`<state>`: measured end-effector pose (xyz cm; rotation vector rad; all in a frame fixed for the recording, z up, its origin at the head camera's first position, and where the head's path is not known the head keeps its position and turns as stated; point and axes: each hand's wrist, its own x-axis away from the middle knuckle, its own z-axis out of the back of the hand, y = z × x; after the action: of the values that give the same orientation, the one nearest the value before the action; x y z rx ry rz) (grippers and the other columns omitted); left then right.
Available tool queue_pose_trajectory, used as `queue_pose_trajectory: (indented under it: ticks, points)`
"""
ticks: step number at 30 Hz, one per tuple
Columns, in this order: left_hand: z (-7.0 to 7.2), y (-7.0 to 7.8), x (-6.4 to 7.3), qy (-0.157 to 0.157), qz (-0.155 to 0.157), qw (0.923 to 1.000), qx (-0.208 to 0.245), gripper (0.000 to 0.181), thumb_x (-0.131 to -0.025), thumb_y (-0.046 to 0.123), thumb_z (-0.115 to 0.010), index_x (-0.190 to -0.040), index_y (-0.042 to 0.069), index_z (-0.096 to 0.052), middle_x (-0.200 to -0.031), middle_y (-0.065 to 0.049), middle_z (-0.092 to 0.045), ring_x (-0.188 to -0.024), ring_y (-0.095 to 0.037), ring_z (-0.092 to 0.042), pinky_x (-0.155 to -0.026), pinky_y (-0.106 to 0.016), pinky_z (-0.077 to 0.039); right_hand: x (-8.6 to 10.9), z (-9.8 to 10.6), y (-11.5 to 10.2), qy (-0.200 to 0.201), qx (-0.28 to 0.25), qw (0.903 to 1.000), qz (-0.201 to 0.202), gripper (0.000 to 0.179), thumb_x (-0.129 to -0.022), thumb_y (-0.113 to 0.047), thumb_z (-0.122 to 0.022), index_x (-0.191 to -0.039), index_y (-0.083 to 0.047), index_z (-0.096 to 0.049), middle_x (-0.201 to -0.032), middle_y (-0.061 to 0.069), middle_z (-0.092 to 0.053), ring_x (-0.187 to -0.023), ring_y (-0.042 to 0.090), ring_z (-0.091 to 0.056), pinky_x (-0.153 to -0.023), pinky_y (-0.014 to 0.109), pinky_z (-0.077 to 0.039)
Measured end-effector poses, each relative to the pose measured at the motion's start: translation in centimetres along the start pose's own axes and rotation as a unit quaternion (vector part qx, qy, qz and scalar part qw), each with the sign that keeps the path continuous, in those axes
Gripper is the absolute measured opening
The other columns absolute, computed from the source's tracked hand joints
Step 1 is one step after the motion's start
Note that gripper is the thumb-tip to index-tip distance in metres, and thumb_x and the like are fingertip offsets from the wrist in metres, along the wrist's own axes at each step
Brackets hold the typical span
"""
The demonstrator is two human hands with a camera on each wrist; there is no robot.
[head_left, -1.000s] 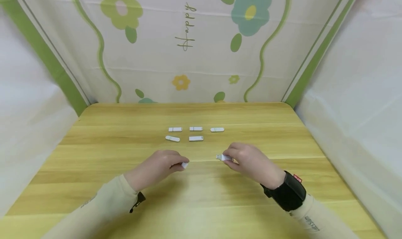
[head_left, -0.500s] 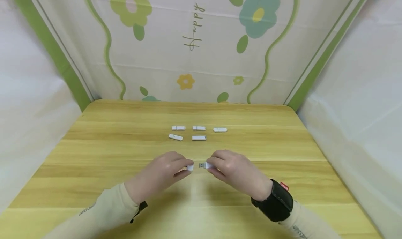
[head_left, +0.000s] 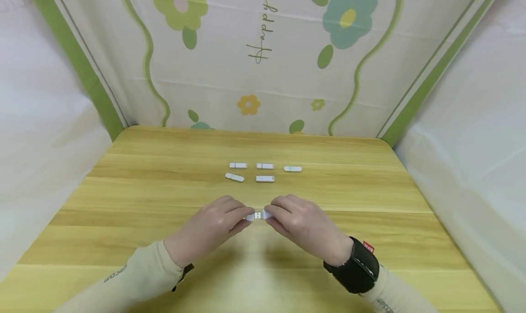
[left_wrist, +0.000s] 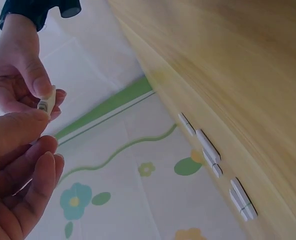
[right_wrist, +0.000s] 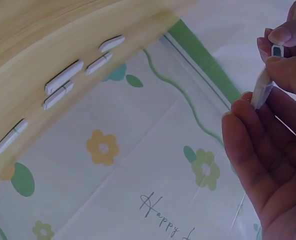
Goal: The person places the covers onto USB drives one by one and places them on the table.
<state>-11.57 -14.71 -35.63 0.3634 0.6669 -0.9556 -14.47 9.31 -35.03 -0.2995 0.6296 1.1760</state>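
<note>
My left hand [head_left: 218, 221] pinches a small white cap [head_left: 249, 217] between thumb and fingertips. Facing it, my right hand [head_left: 300, 221] pinches a white USB stick [head_left: 267, 214], its bare metal plug [head_left: 257, 215] pointing left. The plug's tip is right at the cap's mouth, in line with it. Both are held above the wooden table [head_left: 164, 189]. In the right wrist view the cap [left_wrist: 44, 106] is mostly covered by fingers in the other view, while the stick's body [right_wrist: 261, 91] shows under my right thumb.
Several white USB sticks lie farther back on the table in two loose rows, among them a tilted one [head_left: 234, 177] at the left and a rounded one [head_left: 292, 169] at the right. A flower-printed cloth [head_left: 230, 75] hangs behind the table's far edge.
My right hand has come left with the USB stick, and the plug has closed the gap to the cap. My left hand has shifted slightly and turned the cap into line with it.
</note>
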Motion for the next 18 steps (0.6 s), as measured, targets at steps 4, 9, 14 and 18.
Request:
queue_pose_trajectory:
  ticks: [4, 9, 14, 18]
  points:
    - [0.04, 0.01, 0.02, 0.007, -0.001, 1.0000, -0.001, 0.028, -0.074, 0.004, -0.085, -0.098, 0.002, -0.072, -0.088, -0.001, -0.068, -0.079, -0.015, -0.063, -0.070, -0.018, -0.054, -0.21, 0.21, -0.08, 0.002, 0.002, 1.0000, 0.001, 0.019, -0.084, -0.010, -0.080, -0.100, -0.003, -0.071, -0.091, 0.002, -0.064, -0.080, 0.013, -0.063, -0.072, 0.021, -0.055]
    - [0.11, 0.00, -0.03, 0.006, 0.005, 1.0000, 0.003, 0.028, -0.074, 0.005, -0.086, -0.099, 0.002, -0.072, -0.088, -0.001, -0.069, -0.079, -0.015, -0.063, -0.070, -0.019, -0.054, -0.32, 0.39, -0.13, 0.002, 0.001, 1.0000, 0.000, 0.019, -0.084, -0.010, -0.079, -0.100, -0.003, -0.070, -0.091, 0.002, -0.064, -0.080, 0.013, -0.063, -0.072, 0.021, -0.055]
    - [0.13, 0.03, -0.20, 0.007, 0.005, 0.9999, 0.008, 0.027, -0.076, 0.007, -0.085, -0.099, 0.002, -0.073, -0.088, -0.001, -0.069, -0.079, -0.015, -0.063, -0.070, -0.020, -0.054, -0.40, 0.53, -0.16, 0.002, -0.004, 1.0000, -0.004, 0.017, -0.086, -0.010, -0.078, -0.100, -0.003, -0.070, -0.092, 0.002, -0.064, -0.081, 0.013, -0.063, -0.072, 0.021, -0.055]
    - [0.25, 0.09, -0.46, 0.001, 0.007, 0.9999, 0.012, 0.023, -0.079, 0.007, -0.083, -0.100, 0.003, -0.072, -0.089, -0.001, -0.069, -0.079, -0.014, -0.063, -0.070, -0.020, -0.054, -0.53, 0.70, -0.16, 0.005, -0.003, 1.0000, -0.004, 0.016, -0.088, -0.011, -0.076, -0.101, -0.003, -0.070, -0.092, 0.002, -0.064, -0.081, 0.013, -0.063, -0.072, 0.021, -0.055]
